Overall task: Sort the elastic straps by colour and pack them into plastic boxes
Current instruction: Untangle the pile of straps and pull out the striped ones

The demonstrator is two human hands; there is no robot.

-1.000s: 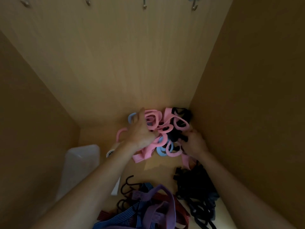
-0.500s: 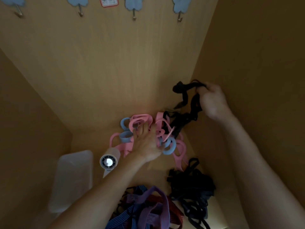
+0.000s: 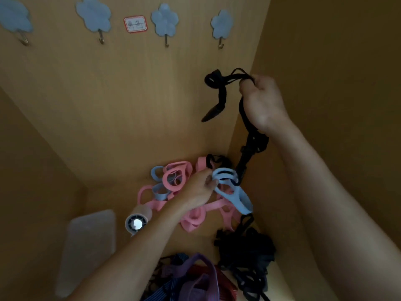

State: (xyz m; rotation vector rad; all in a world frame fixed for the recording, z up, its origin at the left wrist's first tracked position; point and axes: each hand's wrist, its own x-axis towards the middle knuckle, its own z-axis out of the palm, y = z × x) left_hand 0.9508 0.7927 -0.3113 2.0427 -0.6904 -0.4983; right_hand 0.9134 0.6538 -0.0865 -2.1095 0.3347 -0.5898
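My right hand (image 3: 261,101) grips a tangle of black elastic straps (image 3: 219,92) lifted high near the right wall; their lower end hangs down and is caught in a light blue strap (image 3: 235,195). My left hand (image 3: 198,189) pinches that light blue strap over the heap of pink straps (image 3: 173,177) in the back corner. More light blue loops (image 3: 159,191) lie among the pink ones. A pile of black straps (image 3: 245,253) lies at the front right, and purple, striped blue and red straps (image 3: 195,279) at the front.
A translucent plastic box (image 3: 86,246) lies at the left on the wooden floor. A small round fan-like device (image 3: 135,222) stands beside it. Wooden walls close in on three sides; blue flower-shaped hooks (image 3: 165,22) and a small label (image 3: 135,23) hang on the back wall.
My right hand has lifted the black straps out of the heap, up along the right wall. My left hand has moved from pressing the pink heap to pinching a light blue strap.
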